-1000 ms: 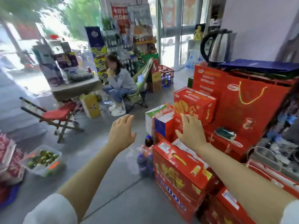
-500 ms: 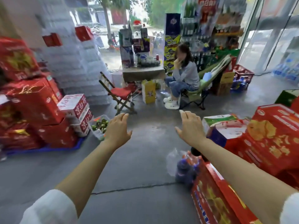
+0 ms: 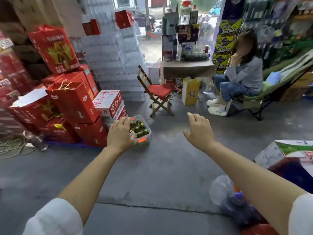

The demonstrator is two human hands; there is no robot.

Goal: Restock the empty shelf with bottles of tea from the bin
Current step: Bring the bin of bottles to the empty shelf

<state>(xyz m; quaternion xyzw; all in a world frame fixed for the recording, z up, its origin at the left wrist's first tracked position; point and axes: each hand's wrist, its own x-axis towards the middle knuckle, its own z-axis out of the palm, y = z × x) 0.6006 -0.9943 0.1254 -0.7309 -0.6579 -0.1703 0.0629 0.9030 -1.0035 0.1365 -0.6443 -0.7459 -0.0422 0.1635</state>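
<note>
On the left, red boxes [image 3: 72, 100] stood stacked beside the clear bin [image 3: 144, 133] of green-capped tea bottles [image 3: 138, 128] on the floor, and my left hand [image 3: 120, 134] reached toward it with loose fingers, holding nothing. My right hand [image 3: 199, 129] was empty and open too. I judged no bottle was picked yet, I saw no shelf, and a folding chair [image 3: 157, 92] stood close behind the bin.

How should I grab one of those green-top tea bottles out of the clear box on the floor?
Probably from straight above. The bottles stand upright and packed together inside the clear bin, so only their caps and necks are free. Pinch one by the neck just under the cap and lift straight up.
</note>
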